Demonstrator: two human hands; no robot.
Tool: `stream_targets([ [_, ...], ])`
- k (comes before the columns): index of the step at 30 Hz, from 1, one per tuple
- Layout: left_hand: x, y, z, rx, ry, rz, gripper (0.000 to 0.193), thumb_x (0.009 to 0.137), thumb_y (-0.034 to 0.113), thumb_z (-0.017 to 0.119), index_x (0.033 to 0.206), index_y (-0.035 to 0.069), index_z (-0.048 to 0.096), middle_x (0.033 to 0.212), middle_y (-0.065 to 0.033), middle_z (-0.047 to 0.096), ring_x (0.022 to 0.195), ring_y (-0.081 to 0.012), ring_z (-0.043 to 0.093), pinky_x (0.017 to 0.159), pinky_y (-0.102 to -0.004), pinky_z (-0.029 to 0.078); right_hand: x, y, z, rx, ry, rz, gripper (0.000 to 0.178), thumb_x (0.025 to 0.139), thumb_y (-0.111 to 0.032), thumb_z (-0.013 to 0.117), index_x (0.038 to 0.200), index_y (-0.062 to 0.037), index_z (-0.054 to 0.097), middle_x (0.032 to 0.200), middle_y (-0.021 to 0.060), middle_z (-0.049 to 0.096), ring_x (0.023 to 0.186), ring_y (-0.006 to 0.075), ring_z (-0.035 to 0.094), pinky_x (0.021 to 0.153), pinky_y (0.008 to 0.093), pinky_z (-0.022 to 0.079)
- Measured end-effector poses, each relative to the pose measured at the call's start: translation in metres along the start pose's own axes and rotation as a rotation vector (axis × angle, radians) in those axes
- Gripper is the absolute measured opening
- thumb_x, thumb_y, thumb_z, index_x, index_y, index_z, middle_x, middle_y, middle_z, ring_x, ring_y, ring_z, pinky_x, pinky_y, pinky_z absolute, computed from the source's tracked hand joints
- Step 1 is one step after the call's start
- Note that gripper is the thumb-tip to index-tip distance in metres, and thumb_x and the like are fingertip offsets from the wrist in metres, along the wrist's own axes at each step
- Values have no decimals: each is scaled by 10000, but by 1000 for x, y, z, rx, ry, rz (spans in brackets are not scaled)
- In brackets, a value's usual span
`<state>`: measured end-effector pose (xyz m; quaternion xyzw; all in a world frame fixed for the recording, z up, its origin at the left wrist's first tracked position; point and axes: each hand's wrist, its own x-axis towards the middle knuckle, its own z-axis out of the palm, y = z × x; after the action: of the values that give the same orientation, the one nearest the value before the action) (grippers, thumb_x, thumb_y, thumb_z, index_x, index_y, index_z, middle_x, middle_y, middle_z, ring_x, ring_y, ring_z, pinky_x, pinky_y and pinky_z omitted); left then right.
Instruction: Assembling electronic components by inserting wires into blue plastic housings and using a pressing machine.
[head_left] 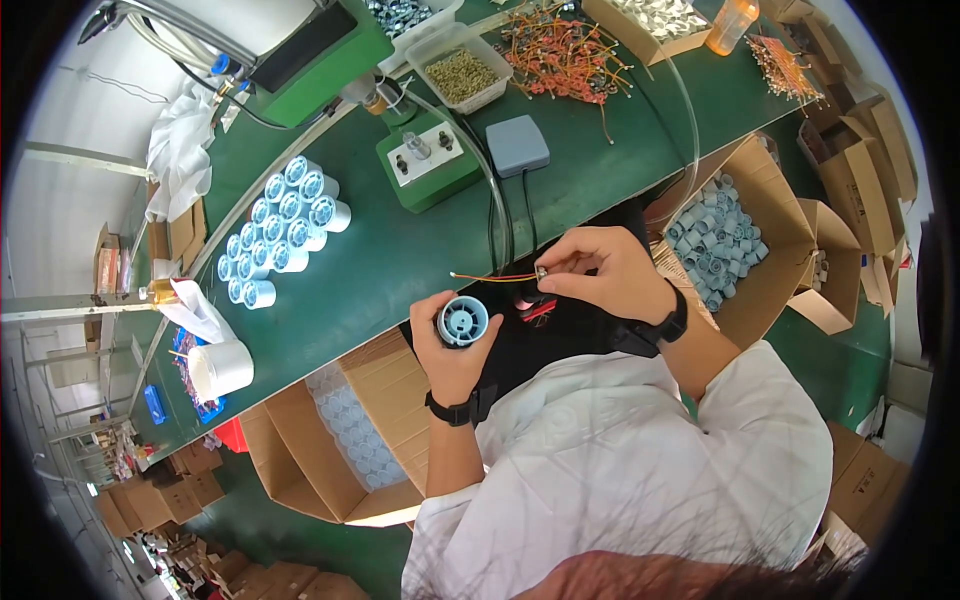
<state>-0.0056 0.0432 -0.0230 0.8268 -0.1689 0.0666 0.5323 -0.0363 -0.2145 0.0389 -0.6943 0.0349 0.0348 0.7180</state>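
Observation:
My left hand (441, 365) is wrapped round a light blue cylindrical plastic housing (463, 320), its spoked open end turned up. Just to the right, my right hand (612, 276) pinches a small metal part (542, 273) between thumb and fingertips. Thin red and yellow wires (497, 278) run left from that part, and their tips hang free above the housing, apart from it. Both hands are over my lap at the bench's near edge. Something red and black (535, 308) lies below the right hand, partly hidden.
On the green bench (370, 270) stand grouped blue housings (290, 207), a press (320, 60) with its green base (430, 165), a grey box (517, 143), a tub of brass parts (460, 75) and piled wires (565, 50). Cartons (400, 395) with blue parts (715, 240) flank me.

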Motion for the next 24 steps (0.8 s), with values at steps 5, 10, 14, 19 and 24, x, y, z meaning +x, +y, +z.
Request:
stream_targets([
  [5,7,-4,2,34,26,105,596,685,50,931,1184,41,604,1089,-69,599,963,-203,603,869,-318,500,-8,-18,0,-182,-154,-48,176,850,-125,840,932,-3,744,700,-14,645,588,38,556,537,211,438],
  [10,9,3,4,54,13,151,569,697,46,921,1176,37,614,1113,-78,617,972,-212,611,865,-317,502,-11,-16,8,-198,-173,-50,178,837,-152,847,890,-14,748,634,-33,563,540,47,472,511,227,373],
  [14,10,5,3,79,-5,174,570,703,46,914,1190,33,620,1136,-90,631,986,-218,617,868,-320,504,-10,-17,7,-284,-171,-63,193,827,-168,843,885,-11,747,615,-12,554,531,71,489,508,247,386],
  [19,9,4,4,91,-16,168,579,707,42,909,1210,28,624,1159,-110,647,1003,-225,627,864,-321,512,-12,-22,3,-343,-148,-79,201,819,-184,837,867,-13,742,605,6,550,523,110,500,508,273,397],
  [24,13,14,6,147,-52,226,576,692,53,872,1217,44,634,1128,-100,684,1020,-261,638,910,-371,477,-8,-23,3,-426,-151,-120,183,796,-178,850,885,-45,760,618,11,547,527,126,501,518,283,394],
])
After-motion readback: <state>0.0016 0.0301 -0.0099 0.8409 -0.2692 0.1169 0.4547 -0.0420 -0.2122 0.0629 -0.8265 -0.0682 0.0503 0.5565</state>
